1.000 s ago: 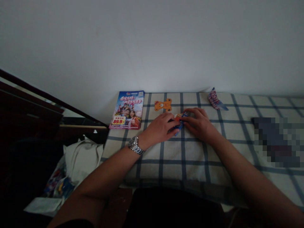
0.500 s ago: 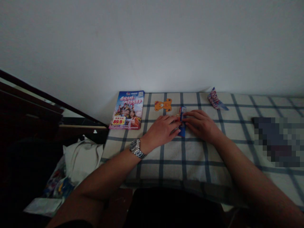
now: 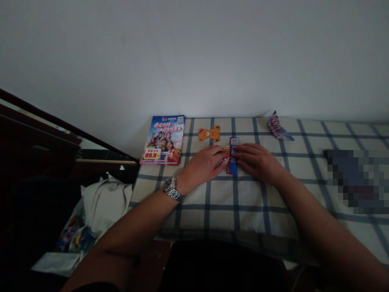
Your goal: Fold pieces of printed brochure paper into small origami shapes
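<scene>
A small folded leaflet [image 3: 233,164], blue with red at its left side and a printed code at its top, lies on the checked cloth between my hands. My left hand [image 3: 205,164], with a metal watch at its wrist, pinches the leaflet's left edge between thumb and fingers. From the other side, my right hand [image 3: 258,160] grips the right edge, its fingertips pressed against the paper. The undersides of both hands are hidden. Just beyond the left hand is an orange bear figure [image 3: 209,133] on the cloth.
A stack of printed leaflets [image 3: 164,140] lies at the cloth's left end. Against the wall stands a folded piece of printed paper [image 3: 278,127]. A blurred dark object [image 3: 352,174] is at right. Bags [image 3: 105,202] sit below, left of the checked cloth [image 3: 219,215].
My left fingers have drawn back slightly to the left, so more of the folded leaflet shows between the hands. My right hand stays at its right edge.
</scene>
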`<state>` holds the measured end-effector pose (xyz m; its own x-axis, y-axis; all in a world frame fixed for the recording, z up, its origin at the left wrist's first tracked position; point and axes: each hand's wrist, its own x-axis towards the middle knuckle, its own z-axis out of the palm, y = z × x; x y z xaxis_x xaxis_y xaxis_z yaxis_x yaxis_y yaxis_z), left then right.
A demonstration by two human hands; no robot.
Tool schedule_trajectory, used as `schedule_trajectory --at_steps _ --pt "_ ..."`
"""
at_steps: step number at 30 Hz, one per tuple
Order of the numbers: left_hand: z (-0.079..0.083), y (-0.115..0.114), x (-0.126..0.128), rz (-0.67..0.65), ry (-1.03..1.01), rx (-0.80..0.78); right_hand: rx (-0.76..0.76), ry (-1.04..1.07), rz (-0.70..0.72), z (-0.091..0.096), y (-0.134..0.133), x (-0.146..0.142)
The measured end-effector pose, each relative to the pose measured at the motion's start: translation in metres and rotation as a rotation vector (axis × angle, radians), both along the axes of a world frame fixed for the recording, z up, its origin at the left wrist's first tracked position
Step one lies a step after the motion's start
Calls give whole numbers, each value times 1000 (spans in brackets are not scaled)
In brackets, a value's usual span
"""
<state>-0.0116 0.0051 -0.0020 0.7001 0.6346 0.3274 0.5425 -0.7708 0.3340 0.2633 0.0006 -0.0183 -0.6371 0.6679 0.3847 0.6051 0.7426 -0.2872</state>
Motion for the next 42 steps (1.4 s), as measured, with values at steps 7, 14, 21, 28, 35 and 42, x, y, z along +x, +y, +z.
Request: schedule_trajectory --at_steps 7,14,21,28,35,42 --pt "1 -1 0 -14 -12 -12 -15 -26 -14 0 -2 0" --pt "0 0 -1 -17 -7 -10 9 -20 -31 1 -5 -3" --pt "0 1 -1 -26 -17 -7 26 -22 -27 -1 -5 -3" --pt "1 0 0 -21 -21 -5 22 -23 -36 -1 -5 -4" --pt "-1 1 -1 -18 -24 -19 4 -21 -39 -1 -4 -4" --pt "2 -2 0 -28 29 -17 -2 -24 -47 -2 -3 -3"
